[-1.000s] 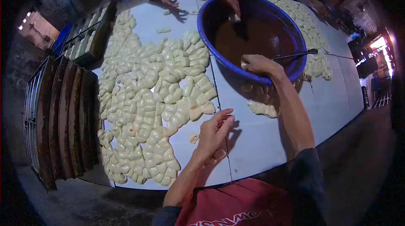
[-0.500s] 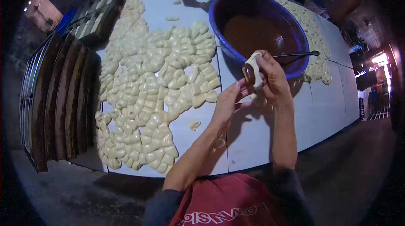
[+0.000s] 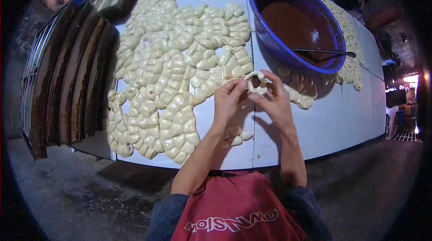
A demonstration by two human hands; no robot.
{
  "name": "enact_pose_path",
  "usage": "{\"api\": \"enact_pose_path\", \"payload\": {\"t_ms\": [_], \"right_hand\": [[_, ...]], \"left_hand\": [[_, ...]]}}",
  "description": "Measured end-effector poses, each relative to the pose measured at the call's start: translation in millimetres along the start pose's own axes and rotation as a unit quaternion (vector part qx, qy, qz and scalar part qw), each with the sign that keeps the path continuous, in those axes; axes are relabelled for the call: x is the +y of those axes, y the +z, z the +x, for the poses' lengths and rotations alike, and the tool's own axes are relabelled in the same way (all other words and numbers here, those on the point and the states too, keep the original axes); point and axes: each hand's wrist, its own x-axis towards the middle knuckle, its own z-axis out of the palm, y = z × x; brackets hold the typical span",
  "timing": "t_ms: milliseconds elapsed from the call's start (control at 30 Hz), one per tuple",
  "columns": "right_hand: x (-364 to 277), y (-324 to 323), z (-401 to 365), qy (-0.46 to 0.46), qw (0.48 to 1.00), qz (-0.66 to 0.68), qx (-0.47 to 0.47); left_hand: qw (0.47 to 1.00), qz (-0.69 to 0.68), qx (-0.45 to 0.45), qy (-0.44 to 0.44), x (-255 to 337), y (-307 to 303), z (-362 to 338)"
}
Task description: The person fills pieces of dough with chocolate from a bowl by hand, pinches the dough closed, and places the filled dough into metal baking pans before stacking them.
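While my left hand (image 3: 227, 101) and right hand (image 3: 276, 103) hold the dough piece (image 3: 257, 83), fingers closed on its rim, at seven o'clock from the blue basin (image 3: 288, 58), I should pinch evenly and gently.

The fingers of the left hand (image 3: 227, 101) and right hand (image 3: 275, 99) cover most of the dough piece (image 3: 257, 79), so what sits in its hollow cannot be told. The left forearm hides part of the loose lumps (image 3: 238, 138) at 6 o'clock. The blue basin (image 3: 270, 43) screens the dough row (image 3: 348, 67) at 2 o'clock. The dough spread (image 3: 180, 61) is cut off at 12 o'clock. The rusty trays (image 3: 67, 70) fade into darkness at 9 o'clock. The lit background at 3 o'clock is too small and blurred to read.
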Motion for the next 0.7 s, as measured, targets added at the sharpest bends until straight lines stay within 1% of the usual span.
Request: {"api": "enact_pose_path", "payload": {"t_ms": [33, 67, 100, 167, 233, 267, 333, 367, 400, 500, 533, 600, 667, 700], "right_hand": [[-4, 6, -2, -0.031, 0.997, -0.067, 0.015], [6, 7, -2, -0.096, 0.981, -0.166, 0.020], [5, 14, -5, -0.064, 0.985, -0.154, 0.050], [13, 16, -6, -0.094, 0.980, -0.165, 0.065], [11, 20, -4, -0.086, 0.979, -0.169, 0.074], [11, 20, -3, -0.082, 0.979, -0.171, 0.079], [6, 18, -2, 0.021, 0.996, -0.061, 0.056], [5, 15, -2, 0.072, 0.996, -0.005, 0.044], [5, 10, -4, 0.133, 0.990, 0.031, 0.015], [-7, 2, -17, 0.069, 0.992, 0.081, -0.073], [-13, 2, -19, 0.033, 0.995, 0.018, -0.096], [4, 0, -19, -0.002, 0.996, 0.043, -0.072], [28, -3, -18, -0.028, 0.996, 0.074, -0.046], [25, -2, -18, -0.046, 0.997, 0.056, -0.016]], "left_hand": [[1.000, -0.003, 0.001, 0.007, -1, 0, -2], [1.000, -0.006, 0.002, 0.013, -3, 3, -4], [1.000, -0.009, 0.002, 0.018, -3, 5, -8], [0.996, 0.080, 0.026, 0.006, 3, 1, -12], [0.987, 0.149, 0.016, 0.060, 18, 7, -13], [0.986, 0.150, 0.002, 0.070, 14, 4, -7], [0.989, 0.147, -0.019, 0.003, 29, 7, -5], [0.988, 0.145, -0.030, -0.030, 36, 6, -4], [0.989, 0.137, -0.035, -0.045, 37, 2, -1], [0.990, 0.115, -0.048, -0.064, 45, -5, 1], [0.989, 0.122, -0.051, -0.068, 45, -6, 0], [0.986, 0.134, -0.060, -0.076, 44, -6, -4], [0.982, 0.167, -0.074, -0.040, 43, 0, -15], [0.979, 0.184, -0.080, -0.022, 42, 1, -19]]}}
